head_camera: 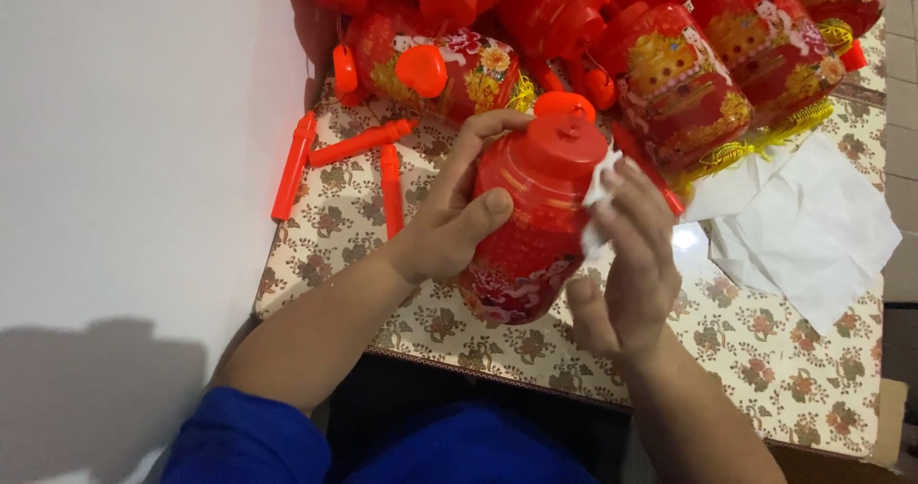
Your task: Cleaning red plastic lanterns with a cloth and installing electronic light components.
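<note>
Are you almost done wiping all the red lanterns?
Hard to say. In hand: the left hand holds a red lantern while the right hand presses a white tissue against it. A pile of lanterns lies behind; wiped or not, I cannot tell. Loose red sticks and spare tissues lie on the table.

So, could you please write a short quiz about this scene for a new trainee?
1. True or false: the left hand grips the red lantern.
2. What does the right hand press against it? A) white tissue B) red stick C) gold tassel
3. Where do the loose red sticks lie, left or right of the held lantern?

Key
1. True.
2. A, the white tissue.
3. Left, on the floral tablecloth.
</note>
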